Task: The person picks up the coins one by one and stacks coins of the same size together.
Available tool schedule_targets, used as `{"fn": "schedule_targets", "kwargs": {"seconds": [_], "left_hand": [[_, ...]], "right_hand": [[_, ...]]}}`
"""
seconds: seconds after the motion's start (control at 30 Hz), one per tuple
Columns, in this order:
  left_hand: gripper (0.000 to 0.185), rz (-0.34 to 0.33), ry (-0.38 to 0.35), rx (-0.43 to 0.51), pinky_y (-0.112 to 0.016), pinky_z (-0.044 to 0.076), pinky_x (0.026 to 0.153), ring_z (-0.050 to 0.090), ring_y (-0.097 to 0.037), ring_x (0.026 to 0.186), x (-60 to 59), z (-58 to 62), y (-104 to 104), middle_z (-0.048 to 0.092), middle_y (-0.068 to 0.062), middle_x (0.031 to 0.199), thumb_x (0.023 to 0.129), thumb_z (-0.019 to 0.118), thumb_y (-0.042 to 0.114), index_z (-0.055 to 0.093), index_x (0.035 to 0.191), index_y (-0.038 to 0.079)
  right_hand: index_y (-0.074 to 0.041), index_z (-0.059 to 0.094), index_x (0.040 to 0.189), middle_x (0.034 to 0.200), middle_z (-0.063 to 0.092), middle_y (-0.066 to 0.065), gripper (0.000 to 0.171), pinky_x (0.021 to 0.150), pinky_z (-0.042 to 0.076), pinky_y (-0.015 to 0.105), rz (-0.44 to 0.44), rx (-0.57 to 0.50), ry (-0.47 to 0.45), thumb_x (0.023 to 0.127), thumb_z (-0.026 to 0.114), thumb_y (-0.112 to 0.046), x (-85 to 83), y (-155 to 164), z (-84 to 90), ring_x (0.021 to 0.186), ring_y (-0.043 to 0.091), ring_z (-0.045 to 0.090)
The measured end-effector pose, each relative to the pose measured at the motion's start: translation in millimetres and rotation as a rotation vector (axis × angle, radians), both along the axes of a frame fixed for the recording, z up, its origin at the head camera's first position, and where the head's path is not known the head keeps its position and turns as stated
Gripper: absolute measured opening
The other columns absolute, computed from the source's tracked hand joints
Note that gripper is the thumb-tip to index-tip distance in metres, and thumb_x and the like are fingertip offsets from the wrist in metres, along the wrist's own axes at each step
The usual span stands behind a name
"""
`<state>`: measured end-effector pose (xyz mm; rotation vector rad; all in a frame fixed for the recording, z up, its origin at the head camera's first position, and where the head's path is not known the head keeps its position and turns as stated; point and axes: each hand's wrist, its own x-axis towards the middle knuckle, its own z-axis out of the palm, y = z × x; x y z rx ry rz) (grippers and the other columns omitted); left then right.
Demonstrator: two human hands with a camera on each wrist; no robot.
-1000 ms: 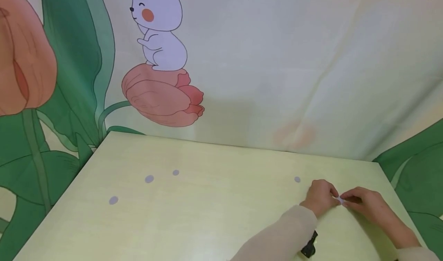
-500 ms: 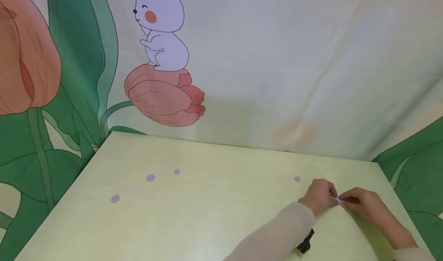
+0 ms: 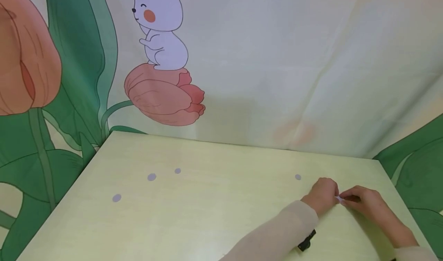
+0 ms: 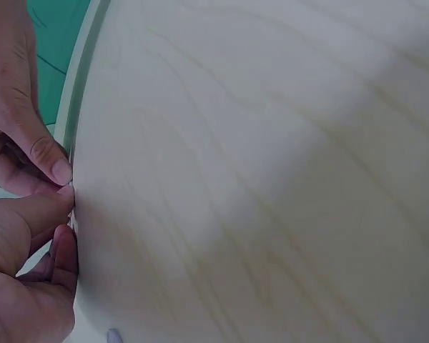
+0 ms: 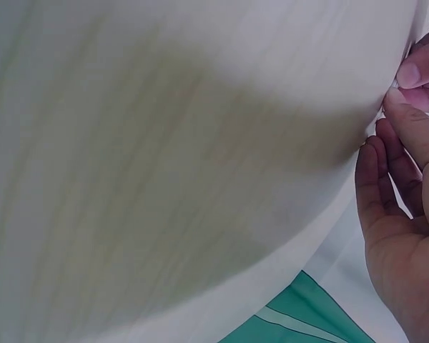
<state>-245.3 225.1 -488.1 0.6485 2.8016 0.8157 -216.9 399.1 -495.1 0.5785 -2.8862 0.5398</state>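
At the right side of the table, my two hands meet fingertip to fingertip over a small pale piece [image 3: 339,199]. My left hand [image 3: 322,195] pinches one side of it and my right hand [image 3: 367,204] pinches the other. Most of the piece is hidden by the fingers; its kind I cannot tell. Both wrist views show the thumbs and fingertips close together just over the tabletop. A small lilac-grey disc [image 3: 298,177] lies left of my left hand.
The pale wood-grain table [image 3: 221,199] has more lilac-grey discs, including one disc [image 3: 117,198], on its left side. A small black device [image 3: 306,241] shows below the left sleeve [image 3: 277,230]. Behind hangs a cloth [image 3: 249,61] printed with a rabbit and tulips.
My left hand has turned slightly at the wrist, its knuckles a little higher. Both hands keep their hold on the pale piece. The head view has shifted slightly.
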Motion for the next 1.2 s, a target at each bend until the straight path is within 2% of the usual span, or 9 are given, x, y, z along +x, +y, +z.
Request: {"fn": "schedule_targets", "kwargs": {"seconds": [0.2, 0.37, 0.6, 0.7, 0.83, 0.9, 1.0, 1.2], "left_hand": [[0.006, 0.002, -0.008, 0.033, -0.01, 0.042, 0.071, 0.056, 0.004, 0.08, 1.2, -0.5, 1.2, 0.066, 0.016, 0.085, 0.091, 0.078, 0.026, 0.078, 0.09, 0.02], [0.005, -0.019, 0.037, 0.05, -0.008, 0.039, 0.07, 0.055, 0.004, 0.078, 1.5, -2.1, 0.5, 0.065, 0.017, 0.081, 0.089, 0.079, 0.025, 0.078, 0.088, 0.021], [0.004, -0.034, 0.05, 0.04, -0.007, 0.039, 0.07, 0.056, 0.004, 0.077, 4.2, -2.9, 0.6, 0.066, 0.017, 0.081, 0.089, 0.079, 0.024, 0.079, 0.088, 0.021], [0.004, -0.057, 0.022, 0.016, -0.007, 0.04, 0.071, 0.057, 0.004, 0.079, 7.4, -3.6, -0.7, 0.068, 0.017, 0.085, 0.09, 0.078, 0.022, 0.08, 0.092, 0.02], [0.004, -0.075, -0.064, 0.035, -0.011, 0.043, 0.07, 0.057, 0.005, 0.08, 9.7, -3.7, -4.0, 0.07, 0.017, 0.088, 0.09, 0.079, 0.021, 0.081, 0.093, 0.02], [0.003, -0.076, -0.078, 0.045, -0.012, 0.044, 0.068, 0.057, 0.005, 0.08, 8.4, -3.7, -6.6, 0.071, 0.017, 0.088, 0.089, 0.079, 0.021, 0.081, 0.091, 0.021], [0.003, -0.088, -0.036, 0.025, -0.011, 0.042, 0.067, 0.055, 0.005, 0.077, 4.9, -4.2, -11.3, 0.071, 0.017, 0.086, 0.089, 0.079, 0.021, 0.082, 0.089, 0.022], [0.004, -0.093, 0.065, -0.048, -0.009, 0.041, 0.068, 0.055, 0.005, 0.076, 0.4, -3.3, -17.1, 0.071, 0.019, 0.084, 0.089, 0.08, 0.025, 0.083, 0.091, 0.025]], "right_hand": [[-0.01, 0.079, 0.089, 0.084, 0.072, -0.003, 0.016, 0.067, 0.053, 0.024, 0.002, -0.009, 0.025, 0.076, 0.086, -0.002, 2.3, 1.3, 2.0, 0.075, 0.002, 0.063], [-0.011, 0.079, 0.087, 0.082, 0.073, -0.003, 0.017, 0.066, 0.054, 0.026, 0.007, 0.001, 0.051, 0.075, 0.087, -0.003, 3.2, 3.6, 2.1, 0.075, 0.002, 0.064], [-0.011, 0.079, 0.088, 0.084, 0.073, -0.002, 0.016, 0.067, 0.053, 0.023, -0.009, -0.031, 0.01, 0.076, 0.087, -0.005, 6.2, 5.5, 0.2, 0.076, 0.001, 0.064], [-0.012, 0.079, 0.088, 0.084, 0.074, -0.003, 0.015, 0.068, 0.052, 0.021, -0.003, -0.042, -0.006, 0.077, 0.087, -0.006, 9.9, 3.8, -1.1, 0.077, 0.0, 0.064], [-0.011, 0.079, 0.088, 0.083, 0.073, -0.004, 0.015, 0.067, 0.052, 0.019, 0.009, -0.052, -0.024, 0.076, 0.087, -0.005, 15.4, 2.0, -2.0, 0.076, -0.002, 0.063], [-0.012, 0.079, 0.088, 0.084, 0.073, -0.005, 0.016, 0.067, 0.051, 0.019, 0.019, -0.061, -0.015, 0.076, 0.087, -0.004, 16.0, 0.0, -1.9, 0.076, -0.001, 0.063], [-0.012, 0.079, 0.089, 0.084, 0.073, -0.004, 0.017, 0.068, 0.052, 0.019, 0.041, -0.076, 0.004, 0.076, 0.086, -0.004, 14.3, -4.6, -1.5, 0.077, 0.001, 0.065], [-0.01, 0.079, 0.091, 0.086, 0.073, -0.004, 0.015, 0.068, 0.053, 0.02, 0.031, -0.087, -0.031, 0.079, 0.085, -0.004, 9.7, -12.0, 1.2, 0.077, 0.001, 0.065]]}}
